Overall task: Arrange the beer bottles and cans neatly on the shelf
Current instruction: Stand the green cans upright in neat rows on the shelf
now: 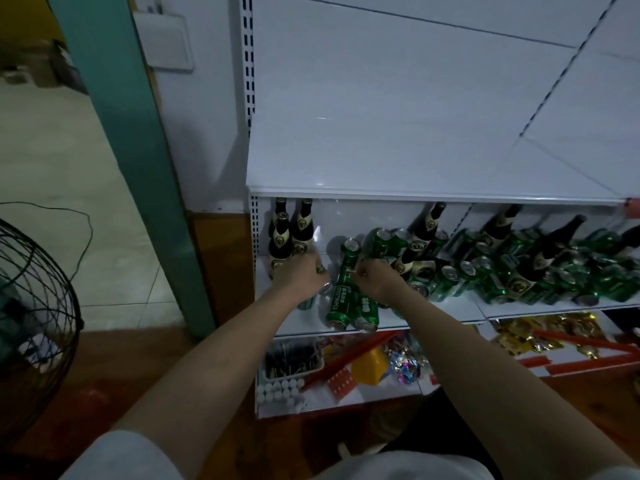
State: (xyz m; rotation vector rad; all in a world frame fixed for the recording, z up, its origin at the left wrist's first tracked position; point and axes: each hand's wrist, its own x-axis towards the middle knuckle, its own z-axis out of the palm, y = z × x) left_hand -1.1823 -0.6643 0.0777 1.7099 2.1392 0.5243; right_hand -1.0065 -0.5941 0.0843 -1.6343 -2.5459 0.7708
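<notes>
The left hand (300,276) curls round something at the foot of three upright dark beer bottles (289,233) at the shelf's (450,308) left end; what it grips is hidden. The right hand (375,280) pinches a green can (346,268) leaning on two more lying cans (349,306). Rightward, a jumbled heap of cans and bottles (519,265) is too tangled to count.

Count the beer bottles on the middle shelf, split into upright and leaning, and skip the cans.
Upright bottles, left end: 3
Leaning bottles in the heap of cans: 5 visible
Total: 8 bottles in view; the heap may hide more.
</notes>
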